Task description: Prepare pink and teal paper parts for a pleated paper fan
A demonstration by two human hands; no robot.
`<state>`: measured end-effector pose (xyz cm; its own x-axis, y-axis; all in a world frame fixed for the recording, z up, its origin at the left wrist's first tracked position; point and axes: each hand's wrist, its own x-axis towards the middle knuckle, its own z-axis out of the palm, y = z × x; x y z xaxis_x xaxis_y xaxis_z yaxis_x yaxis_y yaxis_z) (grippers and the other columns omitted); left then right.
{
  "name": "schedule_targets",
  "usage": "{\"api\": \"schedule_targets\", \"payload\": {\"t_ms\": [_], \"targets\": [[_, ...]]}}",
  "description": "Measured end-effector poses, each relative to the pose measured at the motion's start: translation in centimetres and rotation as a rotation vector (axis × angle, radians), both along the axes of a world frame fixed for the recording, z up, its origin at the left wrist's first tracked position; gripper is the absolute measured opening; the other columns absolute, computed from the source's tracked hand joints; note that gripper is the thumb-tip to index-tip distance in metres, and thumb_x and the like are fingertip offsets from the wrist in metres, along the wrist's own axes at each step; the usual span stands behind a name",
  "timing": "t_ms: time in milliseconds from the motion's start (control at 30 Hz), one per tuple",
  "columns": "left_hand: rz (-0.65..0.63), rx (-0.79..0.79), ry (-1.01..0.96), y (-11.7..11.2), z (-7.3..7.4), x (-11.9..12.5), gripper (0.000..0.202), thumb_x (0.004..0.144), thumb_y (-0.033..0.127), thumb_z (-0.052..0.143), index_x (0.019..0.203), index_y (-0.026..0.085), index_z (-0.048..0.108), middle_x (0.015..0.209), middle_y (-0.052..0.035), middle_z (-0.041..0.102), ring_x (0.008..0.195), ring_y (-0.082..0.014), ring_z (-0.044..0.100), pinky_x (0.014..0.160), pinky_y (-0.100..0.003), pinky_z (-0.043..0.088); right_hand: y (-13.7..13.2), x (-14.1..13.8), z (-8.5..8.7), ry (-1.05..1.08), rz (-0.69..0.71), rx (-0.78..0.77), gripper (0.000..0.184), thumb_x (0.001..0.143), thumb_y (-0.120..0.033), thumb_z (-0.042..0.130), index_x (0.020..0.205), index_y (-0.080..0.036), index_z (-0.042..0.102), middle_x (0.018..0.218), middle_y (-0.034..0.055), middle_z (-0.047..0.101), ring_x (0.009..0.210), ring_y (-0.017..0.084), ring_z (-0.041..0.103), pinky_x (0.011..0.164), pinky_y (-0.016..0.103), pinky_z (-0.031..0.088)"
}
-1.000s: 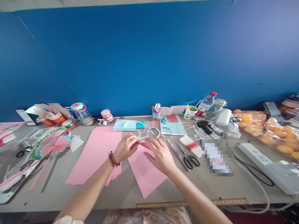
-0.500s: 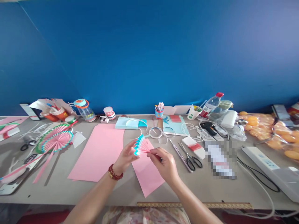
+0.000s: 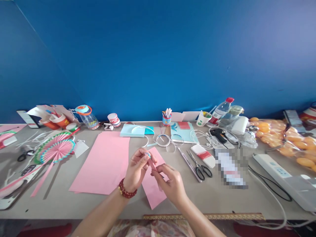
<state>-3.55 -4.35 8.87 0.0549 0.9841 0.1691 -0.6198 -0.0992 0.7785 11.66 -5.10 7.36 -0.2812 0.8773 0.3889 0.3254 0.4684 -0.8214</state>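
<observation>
Both my hands meet above the grey table (image 3: 217, 197), just over a small pink paper sheet (image 3: 154, 194). My left hand (image 3: 138, 169), with a red bead bracelet at the wrist, pinches the top of a folded pink paper strip with a blue edge (image 3: 151, 162). My right hand (image 3: 170, 182) grips the strip's lower end. The pleats are pressed together into a narrow bar. A large pink sheet (image 3: 103, 164) lies to the left of my hands.
Scissors (image 3: 198, 164) and a metal tool lie right of my hands. Finished paper fans (image 3: 55, 149) sit at the left. Along the back are a pen cup (image 3: 166, 119), tape rolls, a water bottle (image 3: 221, 110), cables. Orange balls (image 3: 283, 138) and a power strip (image 3: 274, 166) are at the right.
The pleated strip was lifted off the table and fanned open half a second ago. Now my hands have squeezed it shut into a narrow bar and drawn slightly nearer to me.
</observation>
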Motion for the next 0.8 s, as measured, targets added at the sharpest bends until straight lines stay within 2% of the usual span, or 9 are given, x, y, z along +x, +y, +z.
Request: {"api": "schedule_targets", "payload": {"t_ms": [267,433,500,600,700,800], "targets": [[0.169,0.003,0.194,-0.3,-0.2,0.1,0.009,0.091,0.025,0.066,0.089,0.019,0.059,0.083,-0.0027,0.071,0.079,-0.0162,0.066,0.079,-0.032,0.048,-0.4,-0.1,-0.3,0.031,0.022,-0.082,0.019,0.093,-0.028,0.057,0.076,-0.021,0.063,0.071,0.0015,0.068,0.069,0.016,0.064,0.064,0.024,0.047],[0.184,0.062,0.318,-1.0,0.0,0.5,0.008,0.092,0.026,0.065,0.093,0.02,0.059,0.086,-0.0036,0.072,0.078,-0.0163,0.067,0.071,-0.03,0.05,-0.3,-0.3,-0.3,0.079,0.066,-0.119,0.023,0.095,-0.031,0.056,0.073,-0.022,0.059,0.058,-0.0014,0.066,0.069,0.017,0.064,0.071,0.025,0.047],[0.178,0.078,0.349,-1.2,0.1,0.5,0.009,0.092,0.027,0.065,0.093,0.02,0.06,0.087,-0.0043,0.072,0.081,-0.0173,0.067,0.066,-0.027,0.05,-0.3,-0.3,-0.3,0.092,0.079,-0.145,0.024,0.095,-0.032,0.056,0.074,-0.022,0.058,0.058,-0.0016,0.066,0.068,0.016,0.064,0.07,0.025,0.047],[0.181,0.072,0.361,-1.3,0.1,0.6,0.011,0.092,0.028,0.065,0.091,0.019,0.059,0.085,-0.004,0.072,0.075,-0.0159,0.066,0.061,-0.026,0.048,-0.3,-0.2,-0.3,0.104,0.084,-0.159,0.024,0.095,-0.032,0.055,0.074,-0.022,0.057,0.057,-0.0014,0.067,0.07,0.016,0.065,0.071,0.024,0.047],[0.176,0.053,0.326,-1.1,-0.1,0.6,0.012,0.092,0.029,0.064,0.09,0.019,0.059,0.085,-0.0034,0.073,0.065,-0.0131,0.063,0.067,-0.029,0.05,-0.4,-0.2,-0.3,0.083,0.068,-0.147,0.023,0.095,-0.034,0.056,0.076,-0.022,0.059,0.062,-0.0003,0.068,0.072,0.017,0.066,0.072,0.025,0.048],[0.194,0.022,0.282,-0.4,-0.2,0.2,0.012,0.091,0.03,0.065,0.09,0.019,0.059,0.084,-0.0031,0.072,0.072,-0.0153,0.065,0.078,-0.032,0.05,-0.3,0.0,-0.5,0.007,0.032,-0.131,0.019,0.094,-0.032,0.056,0.078,-0.022,0.062,0.069,0.0004,0.07,0.074,0.017,0.066,0.07,0.025,0.048]]}}
